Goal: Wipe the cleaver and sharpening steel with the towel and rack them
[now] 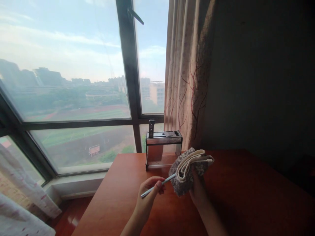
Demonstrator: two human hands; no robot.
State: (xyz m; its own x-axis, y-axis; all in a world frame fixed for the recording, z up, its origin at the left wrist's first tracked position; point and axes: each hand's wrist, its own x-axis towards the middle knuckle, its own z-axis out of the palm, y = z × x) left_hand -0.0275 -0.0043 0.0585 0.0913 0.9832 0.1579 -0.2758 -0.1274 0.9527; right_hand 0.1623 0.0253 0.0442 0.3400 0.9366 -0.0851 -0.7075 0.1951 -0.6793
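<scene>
My left hand pinches a slim pale pen between thumb and fingers, above the table. The pen slants up to the right, and its far end meets a folded grey cloth with cream edges; whether the tip goes into the folds I cannot tell. Fingers of my right hand are closed around the cloth from its right side and underneath, partly hidden by it. Just behind the cloth stands a clear tank-like box with a dark frame and a small upright black piece on its top.
The reddish-brown wooden table spreads beneath my hands and to the right. Behind it are a large window with dark frames and a beige curtain. A white patterned curtain hangs at the lower left. The right side is dark.
</scene>
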